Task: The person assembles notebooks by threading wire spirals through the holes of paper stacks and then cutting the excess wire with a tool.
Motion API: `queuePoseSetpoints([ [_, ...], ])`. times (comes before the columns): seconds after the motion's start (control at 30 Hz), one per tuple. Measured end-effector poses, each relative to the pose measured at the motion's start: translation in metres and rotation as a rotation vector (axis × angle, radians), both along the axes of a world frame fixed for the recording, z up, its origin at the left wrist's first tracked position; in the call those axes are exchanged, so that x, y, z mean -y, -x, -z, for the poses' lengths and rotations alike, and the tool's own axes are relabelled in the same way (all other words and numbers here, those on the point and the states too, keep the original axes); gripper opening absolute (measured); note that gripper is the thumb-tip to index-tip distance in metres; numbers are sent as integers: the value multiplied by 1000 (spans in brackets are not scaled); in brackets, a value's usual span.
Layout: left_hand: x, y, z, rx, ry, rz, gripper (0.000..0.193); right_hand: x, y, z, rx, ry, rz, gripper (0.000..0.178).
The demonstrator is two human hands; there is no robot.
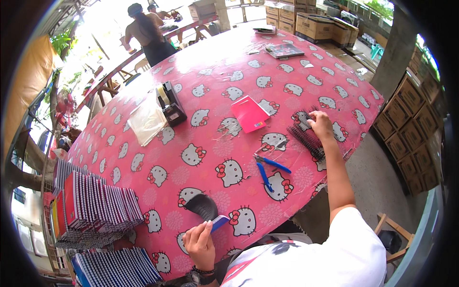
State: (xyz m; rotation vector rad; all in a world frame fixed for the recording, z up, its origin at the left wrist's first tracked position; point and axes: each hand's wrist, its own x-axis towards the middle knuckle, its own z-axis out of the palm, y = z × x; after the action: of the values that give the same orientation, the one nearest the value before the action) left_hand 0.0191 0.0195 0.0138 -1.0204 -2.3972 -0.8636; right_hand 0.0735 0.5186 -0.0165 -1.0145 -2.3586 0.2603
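My left hand (200, 245), at the near edge of the table, pinches a thin blue-edged notebook (219, 223). A dark, curved fan of what look like its pages (202, 205) spreads from it over the tabletop. Stretched out to the right, my right hand (321, 125) has its fingers closed on black spiral binding coils (306, 139) lying in a pile. How many coils the fingers hold is hidden. Blue-handled pliers (270, 171) lie with their handles spread between my two hands. Beyond them a pink notebook (249, 114) rests flat.
Stacks of spiral-bound notebooks (103, 201) stand at the left edge of the pink patterned table (179, 174). A black tape dispenser (171, 105) sits beside clear plastic sleeves (146, 122). Cardboard boxes (406, 138) are piled on the right. A person (148, 36) stands beyond the far side.
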Motion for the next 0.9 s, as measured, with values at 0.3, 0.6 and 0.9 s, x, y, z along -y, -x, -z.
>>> queuePoseSetpoints([
  [0.3, 6, -5, 7, -32, -16, -40, 29, 13, 20, 16, 203, -177, -153, 15],
  [0.6, 12, -4, -11, -46, -40, -58, 24, 68, 27, -61, -374, -33, -423, 26],
  [0.9, 16, 2, 2, -15, -78, -48, 23, 265, 52, -58, 217, 567, -1345, 38],
])
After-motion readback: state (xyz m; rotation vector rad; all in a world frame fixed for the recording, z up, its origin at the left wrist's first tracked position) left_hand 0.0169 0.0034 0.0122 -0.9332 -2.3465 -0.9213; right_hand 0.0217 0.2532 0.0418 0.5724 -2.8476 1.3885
